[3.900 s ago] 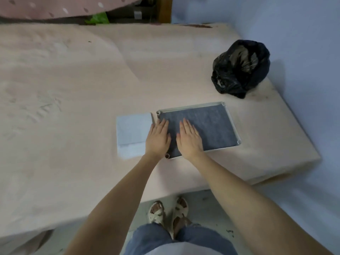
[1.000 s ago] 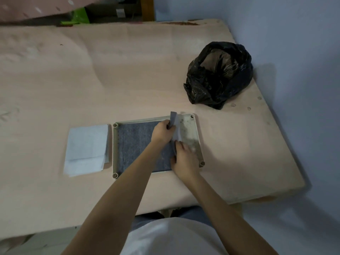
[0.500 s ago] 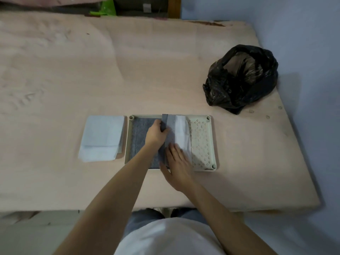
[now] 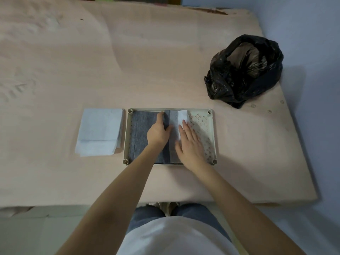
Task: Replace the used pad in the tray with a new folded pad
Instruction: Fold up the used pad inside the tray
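A pale blue wall is closing in the right side of the room, and a broad pinkish wooden table (image 4: 165,61) is filling most of the view, its grain running in loose waves. A crumpled black rubbish bag (image 4: 244,70) is sitting near the table's far right edge, well apart from the work. Closer in, a cream plastic tray (image 4: 211,137) is lying flat, its perforated floor showing bare on the right. The used pad (image 4: 141,129), grey on top and white underneath, is lying inside it with its right part turned over toward the left. It is looking light, limp and cloth-like, likely to flop and sag, so gripping along the folded edge and rolling it up seems soundest. Just beside the tray's left rim, the new folded pad (image 4: 99,131) is waiting, white and thin. The left hand (image 4: 159,132) is curling its fingers around the fold, while the right hand (image 4: 191,146) is pressing spread, straight fingers on the white underside.
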Tool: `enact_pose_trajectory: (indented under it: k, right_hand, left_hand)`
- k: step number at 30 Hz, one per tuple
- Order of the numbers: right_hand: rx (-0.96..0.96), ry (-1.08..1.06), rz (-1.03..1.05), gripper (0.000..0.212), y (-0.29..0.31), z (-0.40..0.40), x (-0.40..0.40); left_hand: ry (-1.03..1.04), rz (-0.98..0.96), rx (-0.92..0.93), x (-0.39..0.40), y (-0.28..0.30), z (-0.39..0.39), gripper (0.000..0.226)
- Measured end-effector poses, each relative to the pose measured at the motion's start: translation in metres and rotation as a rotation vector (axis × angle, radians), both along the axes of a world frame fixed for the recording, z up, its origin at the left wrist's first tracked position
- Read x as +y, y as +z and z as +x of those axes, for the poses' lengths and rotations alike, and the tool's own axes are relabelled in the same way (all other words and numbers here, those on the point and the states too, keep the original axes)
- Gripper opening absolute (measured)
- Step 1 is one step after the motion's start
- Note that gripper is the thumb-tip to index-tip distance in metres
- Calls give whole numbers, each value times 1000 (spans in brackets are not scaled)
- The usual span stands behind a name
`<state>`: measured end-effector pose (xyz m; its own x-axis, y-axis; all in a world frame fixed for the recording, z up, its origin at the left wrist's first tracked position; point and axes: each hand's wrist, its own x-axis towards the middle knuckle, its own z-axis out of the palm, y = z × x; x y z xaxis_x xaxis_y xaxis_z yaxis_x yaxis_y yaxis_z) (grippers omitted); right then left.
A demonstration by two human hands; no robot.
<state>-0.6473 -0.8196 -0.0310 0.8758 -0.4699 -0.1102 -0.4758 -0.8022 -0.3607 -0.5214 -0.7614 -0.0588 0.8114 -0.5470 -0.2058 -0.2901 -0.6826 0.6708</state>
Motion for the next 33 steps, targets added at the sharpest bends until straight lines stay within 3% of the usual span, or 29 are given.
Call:
enact_pose_trajectory:
  k: [4,8,13,17,28,33]
  right_hand:
    - [219,165,-165,63,-11,16,-24]
    - [321,207,-235,69,-22,17,-45]
    - [360,238,-305,74,-31,5,-55]
    - [368,268,-339,73,-34,5,-56]
    - [326,273,-312,83,-36,5,-61]
    - [279,413,-293,97,-30,2,-71]
  left_hand:
    - [7,32,-71,-2,0,-3,58]
    - [-73,136,-195,-1,1,-6,58]
    - [-390,251,-504,5,-6,-13,57]
    - [-578,353,-530,2,-16,-24,65]
    - [-595,429,-537,9,-22,-11,67]
    - [-653,411,-569,8,-19,7,64]
